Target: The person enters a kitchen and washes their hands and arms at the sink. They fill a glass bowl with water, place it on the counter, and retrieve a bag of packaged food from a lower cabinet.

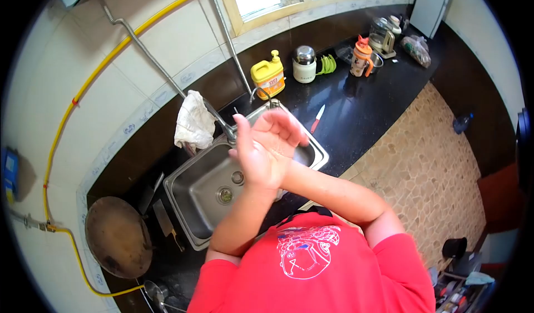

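Note:
My left hand [266, 150] is raised over the sink [192, 188], palm toward me. Its thumb points up, and its fingers are loosely curled with nothing in them. The right forearm crosses to the left, and my right hand [233, 153] lies behind the left one. Only what looks like a fingertip shows at the left hand's edge; the rest is hidden. A drain strainer [225, 195] with green scraps sits in the basin below. The faucet [229, 130] is just left of the hands, with a white cloth [194, 121] hanging by it.
Right of the sink, a red-handled knife [317, 119] lies on the black counter [356, 121]. Behind stand a yellow jug [268, 79], a white container [304, 65] and an orange bottle [361, 57]. At left are a wok [117, 238] and a cleaver [162, 217].

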`<state>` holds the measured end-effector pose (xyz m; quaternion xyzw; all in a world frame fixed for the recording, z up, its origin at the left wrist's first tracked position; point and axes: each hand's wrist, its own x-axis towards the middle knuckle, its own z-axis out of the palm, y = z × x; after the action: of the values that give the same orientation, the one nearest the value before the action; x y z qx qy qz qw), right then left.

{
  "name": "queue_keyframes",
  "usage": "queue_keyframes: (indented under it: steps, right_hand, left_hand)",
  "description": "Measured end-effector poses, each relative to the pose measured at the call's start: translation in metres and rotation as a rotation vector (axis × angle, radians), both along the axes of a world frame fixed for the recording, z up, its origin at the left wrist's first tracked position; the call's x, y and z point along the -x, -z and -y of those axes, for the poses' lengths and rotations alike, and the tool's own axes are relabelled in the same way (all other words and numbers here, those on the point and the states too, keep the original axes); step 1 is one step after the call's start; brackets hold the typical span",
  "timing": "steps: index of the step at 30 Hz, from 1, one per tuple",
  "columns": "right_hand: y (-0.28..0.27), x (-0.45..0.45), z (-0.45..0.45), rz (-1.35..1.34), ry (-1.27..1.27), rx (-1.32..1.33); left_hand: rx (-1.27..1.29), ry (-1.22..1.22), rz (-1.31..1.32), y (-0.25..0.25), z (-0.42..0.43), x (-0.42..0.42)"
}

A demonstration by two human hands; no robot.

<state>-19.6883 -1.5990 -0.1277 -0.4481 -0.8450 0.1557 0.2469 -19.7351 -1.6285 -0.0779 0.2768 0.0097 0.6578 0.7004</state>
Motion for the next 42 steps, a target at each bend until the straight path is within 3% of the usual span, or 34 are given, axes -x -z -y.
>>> queue_keyframes:
  steps: [1, 2, 3, 4, 5, 7, 10, 15, 17, 21, 23, 25, 27, 29, 31, 33, 36, 39, 41, 42]
  right_hand:
    - [0.008, -0.020, -0.005, 0.025, -0.174, -0.136]
    - [0.015, -0.040, -0.010, 0.045, -0.345, -0.276]
    - [0.026, -0.054, -0.026, 0.242, -0.394, -0.159]
    - [0.007, -0.065, -0.023, 0.183, -0.194, -0.183]
    - [-0.003, -0.075, -0.027, 0.306, -0.120, -0.125]
    - [-0.014, -0.095, -0.030, 0.250, -0.070, -0.243]
    - [-0.047, -0.102, -0.019, 0.236, -0.071, -0.292]
    - [-0.072, -0.083, -0.001, 0.260, -0.306, -0.640]
    - [-0.073, -0.072, 0.008, 0.333, -0.324, -0.608]
    - [-0.066, -0.057, 0.010, 0.590, -0.382, -0.634]
    - [-0.055, -0.051, 0.006, 0.810, -0.408, -0.815]
    - [-0.047, -0.041, 0.006, 0.929, -0.413, -0.819]
    - [-0.042, -0.029, 0.010, 1.238, -0.465, -0.745]
    - [-0.037, -0.017, 0.015, 1.346, -0.518, -0.737]
    - [-0.035, -0.005, 0.017, 1.562, -0.689, -0.669]
    - [-0.010, 0.001, 0.019, 1.653, -0.668, -0.763]
    - [-0.012, 0.003, 0.024, 1.661, -0.704, -0.526]
    - [0.000, 0.008, 0.011, 1.730, -0.817, -0.492]
    - [-0.002, 0.009, 0.008, 1.668, -0.877, -0.466]
    - [0.001, 0.013, 0.007, 1.710, -0.900, -0.488]
  left_hand:
    - [-0.233, -0.028, -0.298, 0.006, -0.001, 0.009]
    - [-0.205, -0.437, -0.846, -0.005, 0.017, 0.008]
    - [-0.433, -0.761, -1.398, -0.009, 0.025, 0.011]
    - [-0.715, -0.927, -1.656, -0.016, 0.028, 0.014]
    - [-1.014, -1.076, -1.905, -0.018, 0.030, 0.017]
    - [-1.115, -1.019, -1.945, -0.007, 0.031, 0.022]
    - [-1.505, -0.688, -2.150, 0.006, 0.035, 0.030]
    - [-1.610, -0.467, -2.176, 0.004, 0.042, 0.027]
    - [-1.576, -0.196, -2.237, 0.001, 0.041, 0.027]
    - [-1.506, 0.022, -2.388, -0.008, 0.041, 0.022]
    - [-1.339, 0.247, -2.516, -0.010, 0.039, 0.020]
    - [-1.266, 0.364, -2.553, -0.006, 0.036, 0.020]
    - [-1.182, 0.481, -2.584, 0.003, 0.029, 0.019]
    - [-1.016, 0.804, -2.552, 0.017, 0.022, 0.018]
    - [-1.006, 0.716, -2.570, 0.047, 0.023, 0.021]
    - [-0.997, 0.630, -2.587, 0.070, 0.020, 0.024]
    - [-1.044, 0.927, -2.555, 0.094, 0.007, 0.017]
    - [-0.737, 1.158, -2.858, 0.123, 0.002, -0.004]
    - [-0.634, 1.830, -2.603, 0.083, 0.000, -0.013]
    - [-0.636, 1.894, -2.681, 0.118, -0.001, -0.012]
